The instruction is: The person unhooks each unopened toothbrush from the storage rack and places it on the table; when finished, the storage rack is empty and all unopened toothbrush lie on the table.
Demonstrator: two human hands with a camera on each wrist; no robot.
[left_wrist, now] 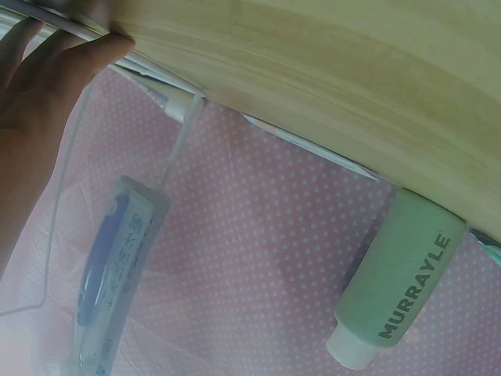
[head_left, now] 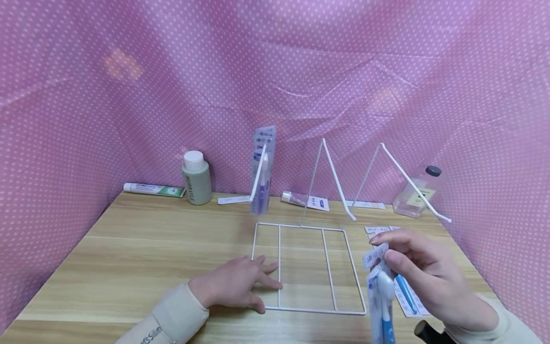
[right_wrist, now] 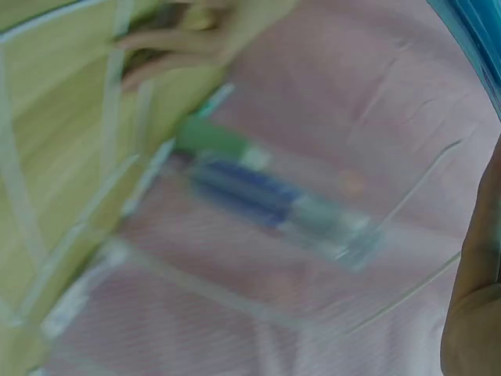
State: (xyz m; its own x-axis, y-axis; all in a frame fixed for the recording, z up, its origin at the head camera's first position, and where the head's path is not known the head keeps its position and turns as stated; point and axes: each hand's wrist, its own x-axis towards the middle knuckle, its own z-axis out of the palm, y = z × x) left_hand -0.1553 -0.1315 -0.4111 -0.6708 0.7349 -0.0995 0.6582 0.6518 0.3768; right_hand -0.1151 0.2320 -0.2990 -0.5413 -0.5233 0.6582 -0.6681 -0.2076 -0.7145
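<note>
My right hand [head_left: 434, 274] pinches the top tab of a packaged blue-and-white toothbrush [head_left: 386, 306], which hangs upright at the table's right front. In the right wrist view only its blue edge shows, at the upper right. With fingers spread, my left hand [head_left: 240, 283] rests on the left side of the base of a white wire rack [head_left: 328, 267]. Packaged purple toothbrushes [head_left: 263, 177] hang from the rack's left prong; one packet [left_wrist: 117, 274] shows close in the left wrist view. The middle and right prongs [head_left: 414, 184] hold nothing. More packaged toothbrushes [head_left: 406, 294] lie partly hidden behind my right hand.
Along the back edge are a toothpaste tube [head_left: 154, 189], a green bottle [head_left: 197, 179], a second tube [head_left: 306, 200], flat white packets [head_left: 233, 199] and a clear black-capped bottle [head_left: 417, 193]. Near my right wrist lies a dark cylindrical object [head_left: 429, 332]. Pink dotted cloth surrounds the table.
</note>
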